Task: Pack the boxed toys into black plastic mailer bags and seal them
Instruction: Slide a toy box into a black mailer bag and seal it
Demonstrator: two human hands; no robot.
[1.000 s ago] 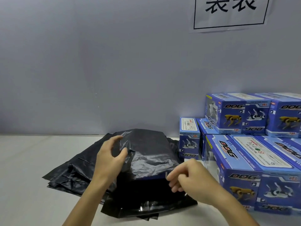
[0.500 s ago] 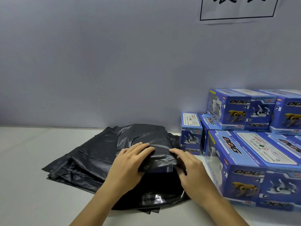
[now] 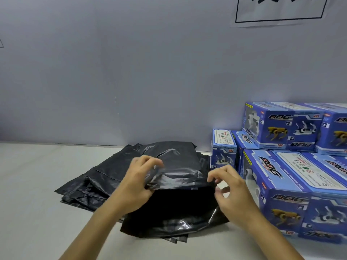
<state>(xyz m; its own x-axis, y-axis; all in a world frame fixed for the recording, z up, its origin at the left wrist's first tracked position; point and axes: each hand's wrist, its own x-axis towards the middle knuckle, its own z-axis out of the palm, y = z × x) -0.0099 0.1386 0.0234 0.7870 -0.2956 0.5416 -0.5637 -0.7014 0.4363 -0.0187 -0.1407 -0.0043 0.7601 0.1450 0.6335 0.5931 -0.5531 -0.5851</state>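
A person stands at a pale table (image 3: 37, 184) set against a grey-blue wall, seen from their own head height, both bare forearms reaching forward. In the middle lies a black mailer bag (image 3: 176, 166), bulging with a box-shaped load inside; a sliver of blue shows at its near edge, so a toy box appears to be mostly in. It rests on a loose, fanned pile of flat black bags (image 3: 90, 182), kept under the work so the next one is within reach. The left hand (image 3: 137, 182) has its fingers curled over the near left corner of the filled bag, gripping the plastic, probably to steady it and draw the film over the box. The right hand (image 3: 231, 192) is at the bag's near right corner, fingers loosely bent and apart; whether its fingertips pinch the plastic edge cannot be made out. The bag's mouth, facing the person, looks unsealed. To the right, just beside the bags, blue boxed toys (image 3: 281, 186) printed with robot dogs are stacked in two tiers against the wall, waiting their turn
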